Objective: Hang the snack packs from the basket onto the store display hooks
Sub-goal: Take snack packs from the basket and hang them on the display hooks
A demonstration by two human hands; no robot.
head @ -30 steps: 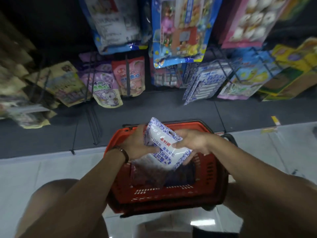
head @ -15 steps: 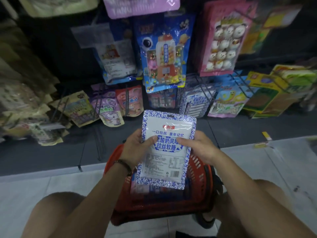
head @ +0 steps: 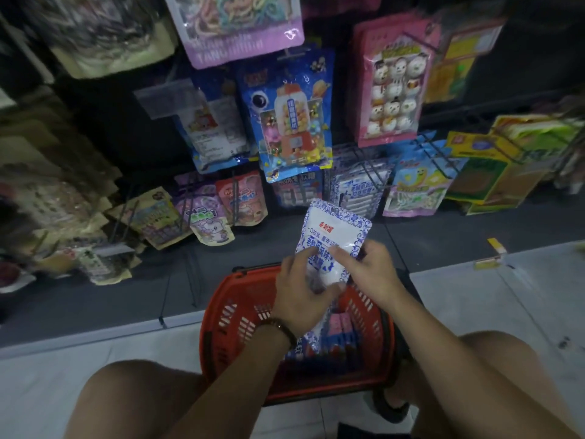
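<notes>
Knees (head: 133,394) frame the near edge, and a red basket (head: 218,331) stands on the pale tiled floor (head: 79,353) between them. Loose packs (head: 338,323) with blue and pink print lie inside the basket.

Over its far rim, both hands hold one snack pack (head: 335,229). It is white with a blue patterned border and red and blue lettering, and its top tilts away toward the far right. The left hand (head: 300,293), with a dark beaded bracelet (head: 280,327) on its wrist, grips the pack's lower left part with fingers curled across the front. The right hand (head: 370,274) pinches the pack's right edge, with a finger laid on the printed face. The upper half of the pack rises free of both hands, in front of the dark base of the display.

Farther off, wire display hooks (head: 373,172) carry rows of goods. Matching blue-and-white packs (head: 357,194) hang just beyond the held pack's top. Above these hang a blue gumball-machine pack (head: 291,122) and, to its right, a pink pack (head: 395,80) showing round white sweets. A purple pack (head: 240,39) hangs farthest up on the left.
</notes>
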